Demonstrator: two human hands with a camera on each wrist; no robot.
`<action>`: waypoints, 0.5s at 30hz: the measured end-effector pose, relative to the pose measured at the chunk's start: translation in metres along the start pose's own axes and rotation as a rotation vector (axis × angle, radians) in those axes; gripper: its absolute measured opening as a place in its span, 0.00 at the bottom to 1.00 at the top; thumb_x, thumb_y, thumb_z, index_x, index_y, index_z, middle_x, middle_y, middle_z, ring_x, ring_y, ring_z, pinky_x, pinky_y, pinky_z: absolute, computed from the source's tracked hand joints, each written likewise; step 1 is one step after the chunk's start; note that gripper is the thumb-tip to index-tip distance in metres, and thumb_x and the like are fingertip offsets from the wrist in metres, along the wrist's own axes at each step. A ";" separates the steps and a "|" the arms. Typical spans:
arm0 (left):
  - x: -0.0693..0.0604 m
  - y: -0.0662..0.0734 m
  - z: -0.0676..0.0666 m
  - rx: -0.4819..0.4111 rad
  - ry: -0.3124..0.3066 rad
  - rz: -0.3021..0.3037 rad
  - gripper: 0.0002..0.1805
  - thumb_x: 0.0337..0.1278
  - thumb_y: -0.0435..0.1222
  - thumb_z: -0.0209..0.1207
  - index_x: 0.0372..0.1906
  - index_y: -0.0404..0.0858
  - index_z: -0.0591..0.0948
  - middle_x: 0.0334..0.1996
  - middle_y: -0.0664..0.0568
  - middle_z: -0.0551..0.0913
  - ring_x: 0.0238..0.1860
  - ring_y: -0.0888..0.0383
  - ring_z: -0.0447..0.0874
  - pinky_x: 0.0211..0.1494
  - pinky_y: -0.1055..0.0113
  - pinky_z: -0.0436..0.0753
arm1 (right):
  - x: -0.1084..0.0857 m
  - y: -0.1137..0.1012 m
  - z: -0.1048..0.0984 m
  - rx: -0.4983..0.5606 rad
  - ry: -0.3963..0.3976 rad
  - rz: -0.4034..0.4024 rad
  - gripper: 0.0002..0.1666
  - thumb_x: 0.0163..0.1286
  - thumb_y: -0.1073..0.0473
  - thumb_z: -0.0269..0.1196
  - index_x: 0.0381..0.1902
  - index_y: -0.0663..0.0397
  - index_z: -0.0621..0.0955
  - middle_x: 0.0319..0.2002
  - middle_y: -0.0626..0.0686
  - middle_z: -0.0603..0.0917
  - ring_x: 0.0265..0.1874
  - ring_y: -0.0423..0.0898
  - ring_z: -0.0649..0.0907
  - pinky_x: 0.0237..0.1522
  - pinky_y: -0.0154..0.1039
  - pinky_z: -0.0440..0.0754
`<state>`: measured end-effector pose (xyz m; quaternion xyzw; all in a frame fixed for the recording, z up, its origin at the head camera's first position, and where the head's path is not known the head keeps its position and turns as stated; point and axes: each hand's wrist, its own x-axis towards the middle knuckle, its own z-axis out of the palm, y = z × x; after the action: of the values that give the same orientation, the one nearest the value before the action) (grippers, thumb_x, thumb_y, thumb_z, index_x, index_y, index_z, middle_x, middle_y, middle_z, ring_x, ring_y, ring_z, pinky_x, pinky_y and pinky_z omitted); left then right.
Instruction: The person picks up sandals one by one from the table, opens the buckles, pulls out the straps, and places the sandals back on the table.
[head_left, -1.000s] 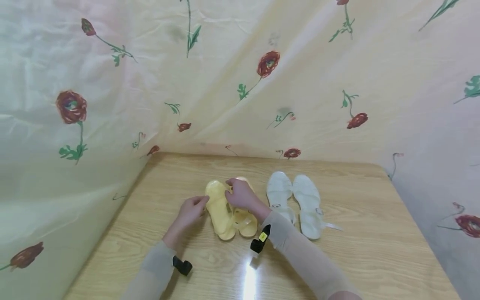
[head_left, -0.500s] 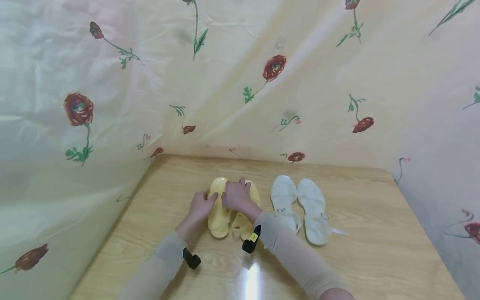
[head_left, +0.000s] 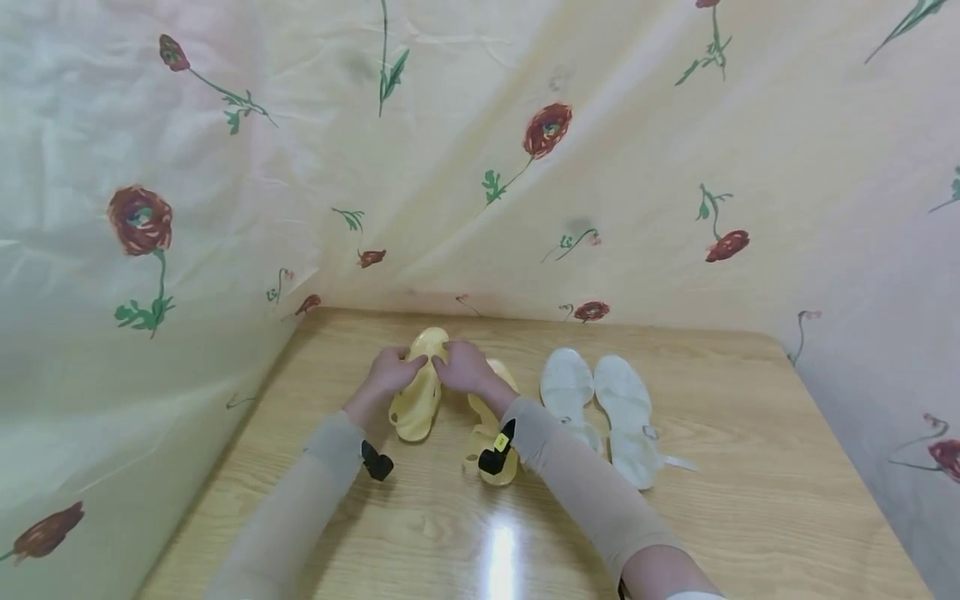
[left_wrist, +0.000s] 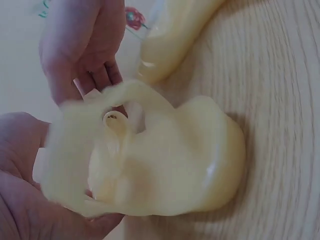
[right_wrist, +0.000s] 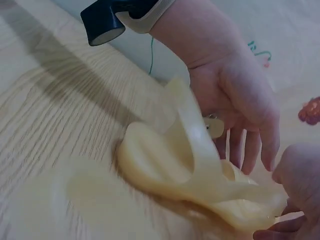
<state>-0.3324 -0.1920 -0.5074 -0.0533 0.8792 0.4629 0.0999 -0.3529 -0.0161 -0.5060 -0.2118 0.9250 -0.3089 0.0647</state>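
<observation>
A pale yellow sandal [head_left: 417, 404] lies angled on the table at the centre left, its strap loops standing up in the left wrist view. My left hand [head_left: 388, 372] grips its left edge toward the far end, thumb on top. From the other side my right hand [head_left: 462, 367] holds the same part, its thumb close to the left one; some fingertips are hidden behind the sandal. The second yellow sandal [head_left: 500, 472] rests to the right, partly covered by my right wrist. In the right wrist view the gripped sandal [right_wrist: 155, 160] has one end on the wood.
Two white sandals [head_left: 567, 392] lie side by side to the right, one with a strap [head_left: 678, 462] stretched outward. A flowered cloth [head_left: 420, 167] hangs behind and along both sides of the wooden table [head_left: 750, 433]. Each wrist wears a small black camera [head_left: 377, 462].
The held yellow sandal has moved left and away, parting from its mate and turning its far end rightward. My right hand has shifted from between the pair onto this sandal's right side.
</observation>
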 end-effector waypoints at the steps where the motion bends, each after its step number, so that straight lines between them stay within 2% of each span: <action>1: 0.000 -0.002 0.001 0.008 -0.006 -0.003 0.39 0.78 0.47 0.56 0.77 0.21 0.65 0.76 0.27 0.69 0.75 0.33 0.73 0.75 0.44 0.78 | -0.001 0.001 0.002 -0.009 -0.017 0.010 0.31 0.81 0.55 0.55 0.70 0.76 0.74 0.66 0.71 0.81 0.51 0.62 0.88 0.73 0.58 0.78; 2: 0.000 -0.004 0.002 0.015 -0.014 -0.006 0.38 0.78 0.47 0.57 0.76 0.21 0.65 0.75 0.27 0.70 0.73 0.34 0.74 0.74 0.44 0.79 | -0.002 0.002 0.003 -0.017 -0.034 0.017 0.32 0.81 0.54 0.55 0.71 0.75 0.73 0.67 0.71 0.81 0.53 0.62 0.88 0.73 0.57 0.78; 4: 0.000 -0.006 0.003 0.030 -0.024 -0.010 0.38 0.78 0.47 0.56 0.76 0.22 0.66 0.75 0.27 0.70 0.73 0.34 0.75 0.73 0.45 0.80 | -0.005 0.004 0.004 -0.005 -0.079 0.024 0.35 0.82 0.53 0.55 0.75 0.74 0.69 0.66 0.71 0.82 0.45 0.61 0.88 0.69 0.57 0.81; 5: -0.001 -0.006 0.003 0.033 -0.027 -0.008 0.38 0.78 0.47 0.56 0.77 0.23 0.65 0.76 0.28 0.70 0.72 0.34 0.76 0.73 0.45 0.80 | -0.006 0.005 0.003 0.001 -0.093 0.019 0.36 0.82 0.52 0.55 0.76 0.73 0.67 0.67 0.71 0.81 0.45 0.60 0.87 0.70 0.56 0.81; 6: -0.002 -0.005 0.003 0.040 -0.029 -0.004 0.38 0.79 0.47 0.56 0.78 0.23 0.64 0.77 0.28 0.68 0.74 0.34 0.74 0.74 0.44 0.79 | -0.007 0.006 0.000 0.010 -0.110 0.013 0.38 0.82 0.51 0.56 0.78 0.73 0.64 0.64 0.71 0.83 0.40 0.58 0.86 0.66 0.54 0.83; 7: -0.003 -0.004 0.002 0.044 -0.031 0.005 0.39 0.79 0.48 0.56 0.78 0.23 0.63 0.78 0.28 0.67 0.75 0.33 0.72 0.76 0.44 0.77 | -0.009 0.008 -0.004 0.012 -0.124 -0.004 0.40 0.82 0.51 0.56 0.80 0.72 0.61 0.61 0.72 0.84 0.40 0.59 0.86 0.67 0.53 0.83; 8: -0.005 -0.002 0.001 0.044 -0.029 0.014 0.39 0.79 0.48 0.56 0.79 0.24 0.62 0.78 0.28 0.66 0.76 0.32 0.70 0.77 0.43 0.75 | -0.011 0.009 -0.008 0.025 -0.130 -0.021 0.42 0.82 0.51 0.57 0.81 0.71 0.59 0.62 0.73 0.83 0.41 0.60 0.87 0.68 0.53 0.82; 9: -0.007 0.000 -0.001 0.052 -0.027 0.030 0.39 0.79 0.47 0.55 0.80 0.25 0.61 0.79 0.28 0.64 0.77 0.31 0.68 0.78 0.42 0.73 | -0.014 0.010 -0.014 0.030 -0.135 -0.040 0.43 0.81 0.52 0.57 0.82 0.70 0.56 0.63 0.73 0.82 0.44 0.60 0.87 0.70 0.52 0.81; 11: -0.013 0.004 -0.002 0.070 0.000 0.078 0.39 0.78 0.46 0.57 0.80 0.26 0.62 0.79 0.29 0.64 0.79 0.30 0.65 0.80 0.40 0.70 | -0.022 0.013 -0.028 0.029 -0.118 -0.082 0.42 0.80 0.54 0.58 0.82 0.69 0.58 0.69 0.72 0.78 0.58 0.61 0.85 0.77 0.54 0.74; 13: -0.021 0.008 -0.002 0.104 0.028 0.154 0.37 0.76 0.44 0.59 0.78 0.27 0.66 0.78 0.29 0.67 0.79 0.30 0.65 0.81 0.39 0.68 | -0.034 0.017 -0.045 0.016 -0.104 -0.108 0.38 0.80 0.57 0.58 0.80 0.67 0.63 0.73 0.70 0.75 0.69 0.65 0.80 0.80 0.57 0.69; 14: -0.025 0.011 -0.001 0.126 0.047 0.198 0.35 0.76 0.44 0.60 0.77 0.28 0.68 0.77 0.30 0.69 0.78 0.31 0.66 0.81 0.38 0.68 | -0.041 0.019 -0.054 0.002 -0.091 -0.117 0.35 0.80 0.57 0.58 0.78 0.66 0.66 0.76 0.67 0.73 0.73 0.64 0.76 0.80 0.58 0.68; 15: -0.031 0.015 -0.001 0.148 0.063 0.249 0.33 0.75 0.43 0.61 0.75 0.28 0.71 0.76 0.30 0.71 0.78 0.31 0.67 0.81 0.38 0.68 | -0.049 0.022 -0.062 -0.018 -0.085 -0.125 0.32 0.81 0.58 0.58 0.76 0.66 0.70 0.75 0.66 0.75 0.74 0.64 0.75 0.79 0.58 0.70</action>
<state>-0.3048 -0.1841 -0.4881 0.0493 0.9134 0.4038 0.0175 -0.3321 0.0542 -0.4699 -0.2825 0.9091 -0.2949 0.0828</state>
